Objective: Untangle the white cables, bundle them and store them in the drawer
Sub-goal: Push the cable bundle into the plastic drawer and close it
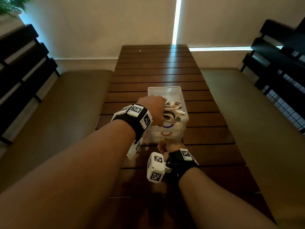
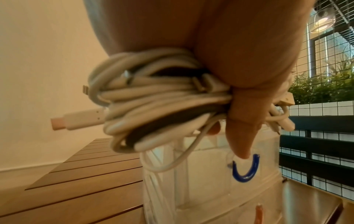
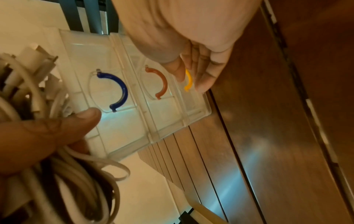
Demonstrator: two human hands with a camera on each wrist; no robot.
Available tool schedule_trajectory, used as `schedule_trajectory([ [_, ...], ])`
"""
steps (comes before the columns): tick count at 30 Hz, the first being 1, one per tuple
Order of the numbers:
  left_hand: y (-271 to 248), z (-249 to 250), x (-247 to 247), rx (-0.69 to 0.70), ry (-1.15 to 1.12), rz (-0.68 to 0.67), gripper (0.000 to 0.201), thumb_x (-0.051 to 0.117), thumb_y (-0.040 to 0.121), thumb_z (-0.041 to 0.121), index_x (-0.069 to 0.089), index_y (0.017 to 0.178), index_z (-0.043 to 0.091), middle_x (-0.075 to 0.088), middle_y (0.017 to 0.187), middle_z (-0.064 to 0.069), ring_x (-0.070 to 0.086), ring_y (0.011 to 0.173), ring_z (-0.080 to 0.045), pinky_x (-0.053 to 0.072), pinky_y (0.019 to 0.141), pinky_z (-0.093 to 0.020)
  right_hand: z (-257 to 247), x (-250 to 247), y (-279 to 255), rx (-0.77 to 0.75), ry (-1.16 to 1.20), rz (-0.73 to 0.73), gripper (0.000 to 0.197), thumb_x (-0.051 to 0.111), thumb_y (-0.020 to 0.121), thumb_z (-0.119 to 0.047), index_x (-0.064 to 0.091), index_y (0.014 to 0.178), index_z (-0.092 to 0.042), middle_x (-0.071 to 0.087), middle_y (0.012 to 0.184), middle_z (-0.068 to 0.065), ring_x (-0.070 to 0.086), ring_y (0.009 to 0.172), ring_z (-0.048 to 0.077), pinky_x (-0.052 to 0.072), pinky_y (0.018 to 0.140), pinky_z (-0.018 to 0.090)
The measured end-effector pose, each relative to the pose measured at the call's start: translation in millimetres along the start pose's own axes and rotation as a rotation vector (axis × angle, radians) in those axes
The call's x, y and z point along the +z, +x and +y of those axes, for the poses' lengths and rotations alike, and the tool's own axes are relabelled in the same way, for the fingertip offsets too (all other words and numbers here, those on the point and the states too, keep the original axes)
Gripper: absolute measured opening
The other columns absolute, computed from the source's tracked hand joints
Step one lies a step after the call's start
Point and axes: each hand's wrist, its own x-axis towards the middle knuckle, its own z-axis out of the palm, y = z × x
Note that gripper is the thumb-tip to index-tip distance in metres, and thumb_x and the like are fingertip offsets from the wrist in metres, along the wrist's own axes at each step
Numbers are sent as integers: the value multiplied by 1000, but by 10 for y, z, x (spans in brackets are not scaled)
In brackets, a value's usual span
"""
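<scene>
My left hand grips a coiled bundle of white cables just over the top of a clear plastic drawer unit. Up close, the bundle shows several loops and USB plugs, and my left thumb points down toward the blue handle of the top drawer. Below the blue handle come an orange handle and a yellow handle. My right hand is low at the unit's front, thumb and fingers pinching the yellow handle of the bottom drawer. All drawers look closed.
The unit stands mid-way along a dark slatted wooden table. Cushioned benches with dark slatted backs flank both sides. A pale wall lies beyond the table's far end.
</scene>
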Motion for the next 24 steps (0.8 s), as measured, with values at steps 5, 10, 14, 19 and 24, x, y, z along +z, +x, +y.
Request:
schedule_trajectory([
  [5, -16, -13, 8, 7, -16, 14, 38, 82, 66, 28, 57, 94, 20, 60, 83, 3, 61, 77, -20, 51, 65, -31, 26, -34, -31, 10, -42, 22, 14, 70, 85, -9, 58, 87, -3, 60, 89, 15, 60, 74, 26, 53, 64, 34],
  [10, 0, -12, 7, 6, -17, 11, 37, 82, 67, 28, 53, 89, 22, 60, 82, 3, 61, 78, -21, 52, 67, -32, -9, -51, -63, -38, -8, -15, 13, 67, 82, 4, 61, 92, -1, 63, 87, 17, 61, 71, 25, 54, 59, 33],
  [14, 19, -7, 0, 0, -22, 14, 38, 82, 66, 27, 53, 89, 22, 59, 82, 4, 59, 76, -21, 48, 64, -30, -9, -78, -68, -70, -92, -13, 15, 69, 79, 8, 64, 91, 0, 66, 79, 17, 61, 62, 24, 53, 51, 32],
  [19, 29, -5, -6, 1, -24, 15, 37, 82, 67, 27, 54, 90, 21, 58, 82, 3, 59, 76, -20, 48, 64, -30, 173, -292, -104, 0, -188, 35, 11, 61, 88, 2, 64, 99, 3, 70, 91, 19, 66, 69, 24, 56, 52, 30],
  [24, 30, -1, -7, 1, -13, 18, 40, 83, 65, 28, 57, 95, 20, 62, 86, 2, 60, 78, -19, 49, 65, -31, 343, -559, -229, -50, -303, 35, 13, 64, 88, -3, 66, 99, 5, 71, 81, 17, 69, 61, 19, 60, 62, 28],
])
